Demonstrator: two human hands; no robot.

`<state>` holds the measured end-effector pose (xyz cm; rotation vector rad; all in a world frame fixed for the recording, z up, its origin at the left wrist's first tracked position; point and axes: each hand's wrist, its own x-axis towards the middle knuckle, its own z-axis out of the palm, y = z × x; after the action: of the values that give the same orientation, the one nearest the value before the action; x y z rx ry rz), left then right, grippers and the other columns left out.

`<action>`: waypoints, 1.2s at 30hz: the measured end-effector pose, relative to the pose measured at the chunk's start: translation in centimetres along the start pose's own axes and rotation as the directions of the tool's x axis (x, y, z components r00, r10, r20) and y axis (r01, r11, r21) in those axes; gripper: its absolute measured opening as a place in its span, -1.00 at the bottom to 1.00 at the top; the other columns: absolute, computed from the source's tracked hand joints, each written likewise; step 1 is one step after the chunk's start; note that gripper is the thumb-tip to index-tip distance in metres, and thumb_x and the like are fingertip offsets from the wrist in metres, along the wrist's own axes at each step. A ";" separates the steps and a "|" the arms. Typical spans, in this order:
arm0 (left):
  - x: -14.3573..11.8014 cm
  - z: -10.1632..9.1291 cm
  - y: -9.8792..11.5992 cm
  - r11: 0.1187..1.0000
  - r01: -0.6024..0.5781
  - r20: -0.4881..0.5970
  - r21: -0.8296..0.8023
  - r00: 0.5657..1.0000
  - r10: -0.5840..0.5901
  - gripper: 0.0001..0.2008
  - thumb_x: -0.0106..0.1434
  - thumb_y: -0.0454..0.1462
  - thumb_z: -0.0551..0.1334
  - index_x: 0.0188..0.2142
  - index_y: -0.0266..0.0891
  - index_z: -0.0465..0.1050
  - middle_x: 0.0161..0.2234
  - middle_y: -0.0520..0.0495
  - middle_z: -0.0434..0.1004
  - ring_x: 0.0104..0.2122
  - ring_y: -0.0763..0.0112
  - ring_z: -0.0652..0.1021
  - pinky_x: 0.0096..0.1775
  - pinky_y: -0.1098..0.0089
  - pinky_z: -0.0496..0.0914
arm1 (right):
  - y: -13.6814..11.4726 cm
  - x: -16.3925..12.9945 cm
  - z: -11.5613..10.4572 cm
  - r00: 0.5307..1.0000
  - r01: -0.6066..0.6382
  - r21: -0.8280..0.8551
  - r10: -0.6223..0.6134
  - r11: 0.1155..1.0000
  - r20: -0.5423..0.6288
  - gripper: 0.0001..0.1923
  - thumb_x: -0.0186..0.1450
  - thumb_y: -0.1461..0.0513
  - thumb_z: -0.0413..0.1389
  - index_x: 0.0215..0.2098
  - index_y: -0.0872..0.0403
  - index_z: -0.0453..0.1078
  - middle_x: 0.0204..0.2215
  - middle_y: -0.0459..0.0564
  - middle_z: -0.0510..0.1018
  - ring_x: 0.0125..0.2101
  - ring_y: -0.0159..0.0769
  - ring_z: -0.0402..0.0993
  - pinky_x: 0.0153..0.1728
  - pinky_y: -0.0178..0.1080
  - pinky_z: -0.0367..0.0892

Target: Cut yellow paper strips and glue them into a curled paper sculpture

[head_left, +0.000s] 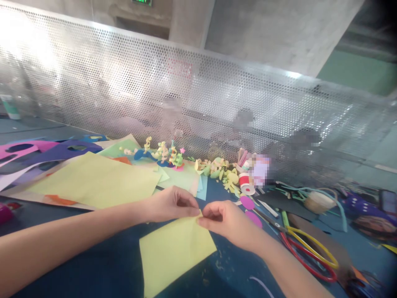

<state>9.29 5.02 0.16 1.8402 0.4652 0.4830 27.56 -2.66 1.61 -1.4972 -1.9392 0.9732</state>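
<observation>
A piece of yellow paper (175,252) is held up by its far corner over the dark blue tabletop. My left hand (172,205) pinches the paper's far edge from the left, fingers closed. From the right, my right hand (228,221) pinches the same corner between thumb and forefinger, its fingertips close to those of my left hand. A faint crease or bend runs down the paper near the right side. Beyond my left forearm lies a larger yellow sheet (96,180) on top of other papers.
Scissors (305,248) with red and yellow handles lie to the right, near purple paper discs (247,202). Small paper figures (164,153) and yellow scraps (231,178) line the back beside a red-and-white roll (246,183). A perforated metal screen (124,82) stands behind, with people beyond it.
</observation>
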 end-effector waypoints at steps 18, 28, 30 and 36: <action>0.3 -0.5 -0.7 0.983 0.059 -0.018 0.173 0.998 -0.057 -0.71 0.08 -0.08 0.19 -0.45 -0.27 0.47 -0.62 0.08 0.30 -0.62 0.58 0.23 -0.57 0.54 0.11 | 1.2 0.3 -2.1 0.998 -0.058 0.069 0.059 0.996 -0.016 -0.79 0.10 0.11 0.13 -0.46 0.11 0.39 -0.55 -0.13 0.43 -0.53 -0.43 0.27 -0.50 -0.38 0.15; 0.4 -1.0 -1.0 0.970 0.120 -0.013 0.211 0.993 -0.120 -0.67 0.04 -0.02 0.19 -0.46 -0.25 0.48 -0.60 0.06 0.36 -0.61 0.56 0.26 -0.56 0.52 0.11 | 2.4 0.6 -2.7 0.997 -0.065 0.042 0.067 0.997 -0.043 -0.76 0.09 0.09 0.14 -0.43 0.11 0.41 -0.48 -0.09 0.51 -0.47 -0.37 0.38 -0.44 -0.35 0.22; 0.3 -1.0 -1.0 0.964 0.133 -0.017 0.231 0.991 -0.133 -0.67 0.04 -0.02 0.20 -0.46 -0.26 0.48 -0.59 0.05 0.37 -0.60 0.55 0.26 -0.56 0.53 0.11 | 2.4 0.6 -3.0 0.997 -0.063 0.063 0.066 0.996 -0.047 -0.76 0.08 0.08 0.15 -0.43 0.12 0.41 -0.48 -0.08 0.51 -0.47 -0.37 0.38 -0.44 -0.35 0.22; 0.3 -1.1 -1.2 0.968 0.111 -0.023 0.227 0.994 -0.109 -0.65 0.03 -0.01 0.20 -0.54 -0.28 0.44 -0.67 0.09 0.25 -0.66 0.61 0.18 -0.61 0.52 0.04 | 2.6 0.5 -3.8 0.997 -0.068 0.092 0.072 0.993 -0.040 -0.70 0.08 0.05 0.14 -0.41 0.13 0.41 -0.45 -0.04 0.52 -0.43 -0.33 0.40 -0.40 -0.32 0.25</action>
<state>8.86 6.45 -0.62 2.0194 0.6488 0.3756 31.83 -0.89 1.93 -1.5311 -1.7986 1.0359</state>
